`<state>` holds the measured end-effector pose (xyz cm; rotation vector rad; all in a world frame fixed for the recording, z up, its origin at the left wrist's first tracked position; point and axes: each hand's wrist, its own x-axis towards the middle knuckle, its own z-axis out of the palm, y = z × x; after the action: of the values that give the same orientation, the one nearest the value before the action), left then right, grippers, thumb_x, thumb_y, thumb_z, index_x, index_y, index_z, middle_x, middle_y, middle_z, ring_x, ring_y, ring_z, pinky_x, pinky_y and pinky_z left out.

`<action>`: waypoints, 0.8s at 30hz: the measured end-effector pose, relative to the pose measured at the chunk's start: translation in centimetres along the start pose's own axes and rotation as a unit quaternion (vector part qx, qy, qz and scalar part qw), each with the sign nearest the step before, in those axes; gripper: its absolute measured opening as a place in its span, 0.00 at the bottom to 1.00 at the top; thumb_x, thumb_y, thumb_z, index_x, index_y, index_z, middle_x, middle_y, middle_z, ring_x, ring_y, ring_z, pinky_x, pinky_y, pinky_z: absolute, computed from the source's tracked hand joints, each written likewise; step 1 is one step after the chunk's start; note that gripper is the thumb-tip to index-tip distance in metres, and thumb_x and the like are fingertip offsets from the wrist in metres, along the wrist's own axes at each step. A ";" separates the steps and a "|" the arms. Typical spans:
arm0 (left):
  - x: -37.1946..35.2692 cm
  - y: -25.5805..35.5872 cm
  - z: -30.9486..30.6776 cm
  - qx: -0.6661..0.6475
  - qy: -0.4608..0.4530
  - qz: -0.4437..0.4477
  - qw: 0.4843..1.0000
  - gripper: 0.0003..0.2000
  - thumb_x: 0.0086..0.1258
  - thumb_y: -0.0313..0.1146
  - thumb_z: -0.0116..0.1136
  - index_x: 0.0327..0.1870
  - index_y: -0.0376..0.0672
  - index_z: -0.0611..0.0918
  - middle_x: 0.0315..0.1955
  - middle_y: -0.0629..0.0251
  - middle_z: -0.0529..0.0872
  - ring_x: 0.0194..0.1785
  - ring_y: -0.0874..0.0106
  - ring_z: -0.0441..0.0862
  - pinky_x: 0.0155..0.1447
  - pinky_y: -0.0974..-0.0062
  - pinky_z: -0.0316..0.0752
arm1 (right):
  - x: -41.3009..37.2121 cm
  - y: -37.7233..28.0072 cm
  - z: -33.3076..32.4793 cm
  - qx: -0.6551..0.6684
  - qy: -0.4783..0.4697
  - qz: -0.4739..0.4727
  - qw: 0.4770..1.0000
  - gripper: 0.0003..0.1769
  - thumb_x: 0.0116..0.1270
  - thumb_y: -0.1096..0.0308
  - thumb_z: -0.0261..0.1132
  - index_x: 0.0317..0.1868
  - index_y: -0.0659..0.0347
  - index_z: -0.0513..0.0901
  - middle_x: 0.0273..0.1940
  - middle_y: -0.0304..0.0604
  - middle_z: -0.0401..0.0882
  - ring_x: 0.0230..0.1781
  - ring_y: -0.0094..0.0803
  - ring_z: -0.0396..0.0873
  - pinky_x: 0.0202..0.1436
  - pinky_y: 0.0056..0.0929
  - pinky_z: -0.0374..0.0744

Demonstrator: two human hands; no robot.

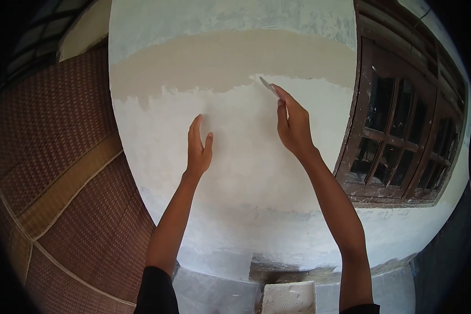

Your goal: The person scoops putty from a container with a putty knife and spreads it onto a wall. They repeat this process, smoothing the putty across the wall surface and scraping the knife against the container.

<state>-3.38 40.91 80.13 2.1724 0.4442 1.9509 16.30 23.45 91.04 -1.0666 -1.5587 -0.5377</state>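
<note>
My right hand [296,124] is raised at the wall, its fingers closed around a putty knife [266,82]. The thin metal blade points up and left, with its tip at the ragged border between the beige band [220,55] and the white coat [240,152] below. My left hand [198,150] is held up in front of the white area, thumb and fingers apart, holding nothing. The putty knife's handle is mostly hidden inside my right hand.
A brown wooden window [348,157] with glass panes is set at the right. Woven brown matting [83,204] hangs along the left side. At the wall's foot stands a rectangular tub [290,284] with whitish paste in it, on a grey floor [209,293].
</note>
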 end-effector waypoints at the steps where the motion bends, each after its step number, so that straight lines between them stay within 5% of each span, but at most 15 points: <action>1: 0.5 -0.7 0.1 0.023 0.008 0.022 0.999 0.27 0.81 0.33 0.47 0.78 0.37 0.60 0.75 0.52 0.63 0.79 0.56 0.59 0.80 0.58 0.55 | 0.3 0.5 1.0 -0.028 0.020 -0.077 0.996 0.23 0.75 0.80 0.51 0.69 0.64 0.71 0.66 0.55 0.76 0.66 0.50 0.76 0.70 0.41 0.74; 3: 1.3 -2.1 0.3 0.035 0.016 0.041 0.998 0.27 0.80 0.32 0.48 0.78 0.37 0.60 0.76 0.52 0.63 0.79 0.55 0.58 0.80 0.58 0.55 | 0.7 1.3 2.4 -0.098 0.042 -0.181 0.978 0.32 0.67 0.88 0.55 0.72 0.64 0.68 0.67 0.56 0.74 0.69 0.53 0.73 0.73 0.48 0.72; 6: 2.4 -4.3 0.4 0.060 0.022 0.086 0.994 0.29 0.78 0.31 0.49 0.78 0.36 0.59 0.76 0.51 0.62 0.79 0.54 0.58 0.80 0.56 0.54 | 1.3 2.0 4.0 -0.217 0.057 -0.228 0.947 0.32 0.66 0.87 0.58 0.71 0.65 0.69 0.68 0.54 0.74 0.70 0.52 0.73 0.73 0.52 0.71; 16: 2.6 -8.4 1.7 0.196 0.014 0.146 0.970 0.31 0.76 0.33 0.46 0.79 0.36 0.60 0.79 0.54 0.59 0.82 0.56 0.54 0.82 0.51 0.45 | 1.6 3.2 7.2 -0.367 0.071 -0.231 0.899 0.27 0.66 0.85 0.61 0.67 0.68 0.75 0.70 0.53 0.73 0.71 0.49 0.72 0.73 0.53 0.70; 24: 2.7 -8.4 1.9 0.196 0.040 0.148 0.969 0.29 0.75 0.33 0.49 0.77 0.37 0.65 0.77 0.57 0.65 0.80 0.58 0.61 0.81 0.52 0.51 | 1.8 3.8 8.2 -0.398 0.086 -0.227 0.885 0.27 0.66 0.84 0.61 0.67 0.68 0.76 0.70 0.54 0.73 0.71 0.48 0.72 0.73 0.52 0.70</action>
<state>-2.10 49.77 79.60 2.5312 0.5920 2.2753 15.23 32.54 89.64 -1.1878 -1.4417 -1.6564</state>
